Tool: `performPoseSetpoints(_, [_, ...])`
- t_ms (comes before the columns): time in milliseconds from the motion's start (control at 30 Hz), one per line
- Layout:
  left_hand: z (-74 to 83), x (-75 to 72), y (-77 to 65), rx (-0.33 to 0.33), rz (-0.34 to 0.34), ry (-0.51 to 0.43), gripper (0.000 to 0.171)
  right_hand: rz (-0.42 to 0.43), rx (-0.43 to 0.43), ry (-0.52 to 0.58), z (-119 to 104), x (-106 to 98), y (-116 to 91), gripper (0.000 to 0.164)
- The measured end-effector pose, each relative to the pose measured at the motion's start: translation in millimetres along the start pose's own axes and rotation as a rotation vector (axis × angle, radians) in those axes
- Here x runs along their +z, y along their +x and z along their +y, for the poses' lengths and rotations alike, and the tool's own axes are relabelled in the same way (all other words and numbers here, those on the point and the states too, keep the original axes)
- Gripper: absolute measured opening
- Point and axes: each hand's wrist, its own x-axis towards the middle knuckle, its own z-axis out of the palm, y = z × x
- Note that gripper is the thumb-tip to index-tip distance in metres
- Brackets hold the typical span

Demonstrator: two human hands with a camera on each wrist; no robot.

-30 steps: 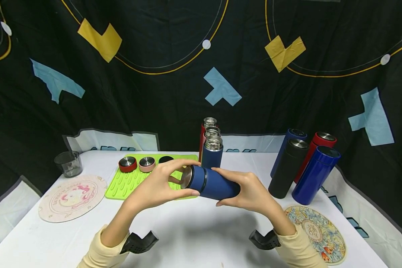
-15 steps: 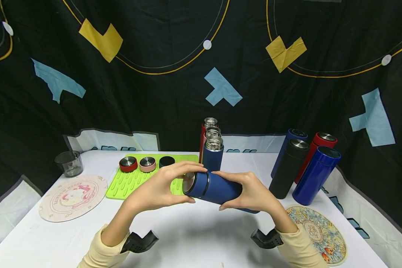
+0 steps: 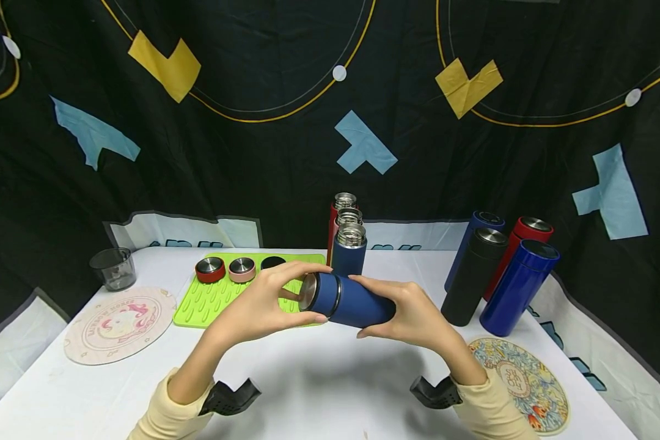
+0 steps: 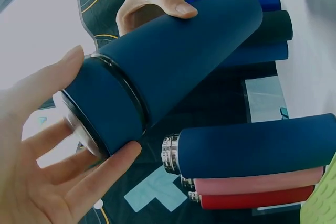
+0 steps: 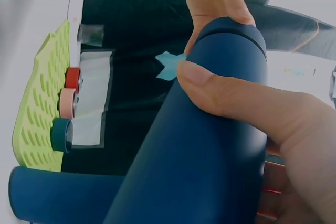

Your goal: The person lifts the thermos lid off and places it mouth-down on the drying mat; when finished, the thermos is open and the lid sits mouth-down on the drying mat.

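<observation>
Both hands hold a dark blue vacuum flask (image 3: 365, 307), tilted sideways above the table with its lid to the left. My left hand (image 3: 264, 299) pinches the steel-topped lid (image 4: 107, 100), thumb on one side and fingers on the other. Around the lower body curls my right hand (image 3: 409, 311), its thumb lying along the flask in the right wrist view. A dark ring marks the seam between lid and body. Behind the flask stand lidless flasks in a row: a blue one (image 3: 348, 258), a pink one (image 4: 257, 182) and a red one (image 4: 257, 198).
Red (image 3: 210, 269), pink (image 3: 242, 270) and dark blue (image 3: 272, 261) lids sit on a green mat (image 3: 209, 308). Several lidded flasks, including a black one (image 3: 470, 281), stand at right. A glass cup (image 3: 118, 270), a pink round mat (image 3: 90, 327) and a patterned round mat (image 3: 539, 385) lie around.
Half a second ago the left fingers were looser on the lid and the flask sat slightly lower and to the right. Now the thumb and fingers close round the lid, much as a second ago.
</observation>
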Motion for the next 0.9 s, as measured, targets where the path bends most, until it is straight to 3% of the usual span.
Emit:
performPoseSetpoints(133, [-0.6, 2.1, 0.4, -0.086, 0.014, 0.012, 0.069, 0.043, -0.036, -0.082, 0.7, 2.4, 1.0, 0.088])
performPoseSetpoints(233, [-1.3, 2.1, 0.4, -0.097, -0.010, 0.057, 0.071, 0.044, -0.038, -0.100, 2.6, 2.9, 0.6, 0.088])
performPoseSetpoints(433, [-2.3, -0.8, 1.0, 0.046, -0.091, 0.076, 0.074, -0.059, 0.033, 0.037, 8.7, -1.1, -1.1, 0.084])
performPoseSetpoints(567, [-1.0, -1.6, 1.3, 0.130, -0.106, 0.062, 0.072, -0.104, 0.047, 0.087, 9.7, -4.7, -1.0, 0.084])
performPoseSetpoints(667, [-0.5, -1.3, 1.1, 0.151, -0.097, 0.062, 0.070, -0.105, 0.042, 0.089, 9.1, -5.5, -0.9, 0.084])
performPoseSetpoints(767, [-1.2, -0.8, 0.8, 0.128, -0.074, 0.043, 0.070, -0.090, 0.042, 0.076, 7.9, -5.0, -1.3, 0.084])
performPoseSetpoints(900, [-2.5, 0.2, 0.7, 0.050, -0.033, -0.004, 0.070, -0.058, 0.048, 0.039, 5.8, -3.3, -1.7, 0.085])
